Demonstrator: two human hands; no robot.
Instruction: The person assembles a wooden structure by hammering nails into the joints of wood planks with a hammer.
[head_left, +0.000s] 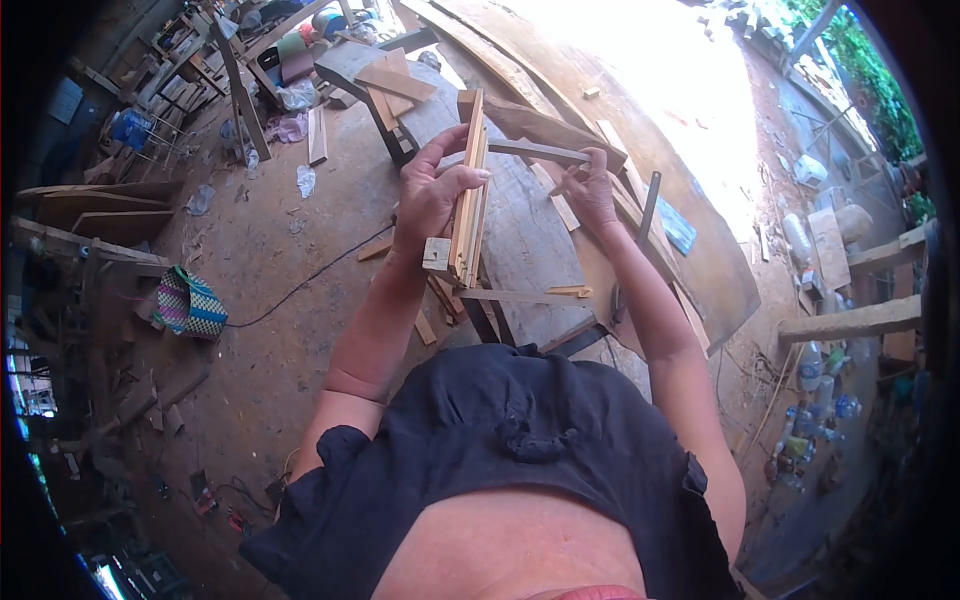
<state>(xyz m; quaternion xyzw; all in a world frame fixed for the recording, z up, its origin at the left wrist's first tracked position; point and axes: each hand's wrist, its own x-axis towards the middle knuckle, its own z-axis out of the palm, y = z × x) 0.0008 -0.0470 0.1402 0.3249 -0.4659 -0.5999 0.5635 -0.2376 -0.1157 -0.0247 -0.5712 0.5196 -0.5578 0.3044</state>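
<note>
My left hand [432,195] is wrapped round a long, narrow wooden piece [468,220], which looks built of parallel strips with a squared block at its near end. The thumb presses on its top edge. To the right, my right hand [590,190] has its fingers closed on the end of a thin greyish strip [540,151] that reaches across to the wooden piece. A second pale strip [520,296] juts rightward from the near end of the piece. Below both hands lies a worn grey workbench top [535,235].
Offcuts [397,82] lie at the bench's far end. Long boards [500,60] and a brown sheet [715,270] are on the right. A woven basket [190,303] stands on the floor at left, a dark cable running from it. Plastic bottles [800,430] litter the right side.
</note>
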